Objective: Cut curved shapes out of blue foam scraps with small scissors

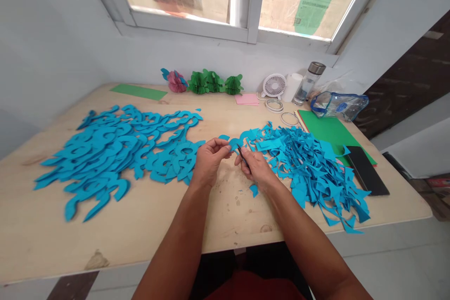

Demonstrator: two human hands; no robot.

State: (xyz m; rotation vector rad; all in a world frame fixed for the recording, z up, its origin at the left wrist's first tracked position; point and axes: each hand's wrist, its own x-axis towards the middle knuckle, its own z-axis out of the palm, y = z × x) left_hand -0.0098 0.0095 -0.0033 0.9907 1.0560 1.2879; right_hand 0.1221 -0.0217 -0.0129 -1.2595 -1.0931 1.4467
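Head view: left hand (pixel 207 161) pinches blue paper (pixel 234 143) at the table's (pixel 232 215) centre; right hand (pixel 257 165), at its four o'clock, grips apparent scissors (pixel 243 156). Fingertips sit close; slipping paper could cause a nick or miscut.

The long pale wooden table (pixel 140 229) looked smooth and matt. I saw matt blue curved paper cutouts (pixel 105 143), and a glossy clear bottle (pixel 306 85) with shiny metallic cap (pixel 317 66).

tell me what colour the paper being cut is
The paper is bright blue, best seen in the head view.
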